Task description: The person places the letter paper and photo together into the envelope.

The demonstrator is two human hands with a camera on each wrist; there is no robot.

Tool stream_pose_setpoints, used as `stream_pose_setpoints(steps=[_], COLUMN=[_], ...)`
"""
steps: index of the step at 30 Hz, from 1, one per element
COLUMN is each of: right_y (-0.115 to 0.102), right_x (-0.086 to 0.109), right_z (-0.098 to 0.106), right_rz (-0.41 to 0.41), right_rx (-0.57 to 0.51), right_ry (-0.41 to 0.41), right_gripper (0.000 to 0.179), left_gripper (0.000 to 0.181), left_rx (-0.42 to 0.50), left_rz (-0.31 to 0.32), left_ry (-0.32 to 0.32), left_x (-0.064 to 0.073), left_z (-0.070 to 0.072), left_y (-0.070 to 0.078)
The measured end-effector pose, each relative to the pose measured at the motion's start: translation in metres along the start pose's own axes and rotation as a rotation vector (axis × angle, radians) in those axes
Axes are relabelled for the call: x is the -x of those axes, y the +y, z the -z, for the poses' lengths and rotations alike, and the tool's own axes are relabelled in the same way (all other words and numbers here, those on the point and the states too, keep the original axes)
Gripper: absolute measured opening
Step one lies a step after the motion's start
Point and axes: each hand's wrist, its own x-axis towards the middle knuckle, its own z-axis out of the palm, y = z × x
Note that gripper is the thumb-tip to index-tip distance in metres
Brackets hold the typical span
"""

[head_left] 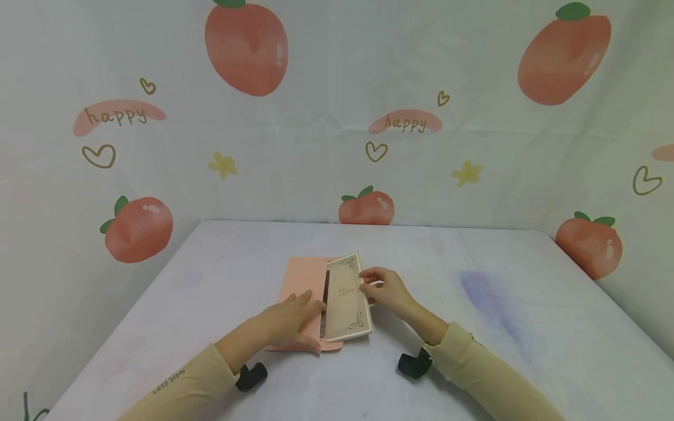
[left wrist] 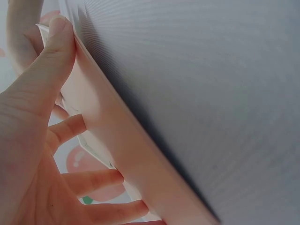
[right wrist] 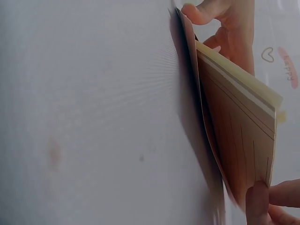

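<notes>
A pink paper envelope (head_left: 303,275) lies on the table, a dark gap showing along its right side. Half over that side, tilted up, is a cream card (head_left: 344,301) with a white border and ornate corners. My left hand (head_left: 292,318) rests on the envelope, fingers spread. In the left wrist view the left thumb (left wrist: 58,40) touches the envelope's edge. My right hand (head_left: 388,289) pinches the card's right edge between thumb and fingers. The right wrist view shows the card's lined underside (right wrist: 234,126) raised over the envelope's flap (right wrist: 199,136).
The white table (head_left: 221,263) has a bluish smudge (head_left: 489,304) at the right. A white curtain (head_left: 316,146) printed with red fruit, hearts and flowers hangs behind. Black wrist devices (head_left: 415,363) stick out below both forearms.
</notes>
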Motion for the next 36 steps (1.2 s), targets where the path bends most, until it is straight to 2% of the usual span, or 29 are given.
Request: stream_pose_setpoints(steps=[8,16,30,36], right_y=[-0.003,-0.007,-0.007,-0.009], right_x=[0.001,0.005,0.006,0.006], right_z=[-0.004,-0.009,-0.016,-0.018], right_rz=[0.001,-0.019,-0.005,0.000], right_rx=[0.005,0.013,-0.007,0.000], right_ry=[-0.009,-0.008,-0.028,-0.047], right_gripper=[0.032,0.048,0.046,0.047], left_gripper=[0.072,0.073,0.070,0.072], left_rx=[0.006,0.006,-0.018,0.003], left_rz=[0.016,0.015,-0.013,0.003], left_ry=[-0.001,-0.001,0.005,0.000], left_x=[-0.001,-0.001,-0.001,-0.001], left_z=[-0.001,-0.001,-0.002,-0.002], left_y=[-0.001,-0.001,-0.002,-0.002])
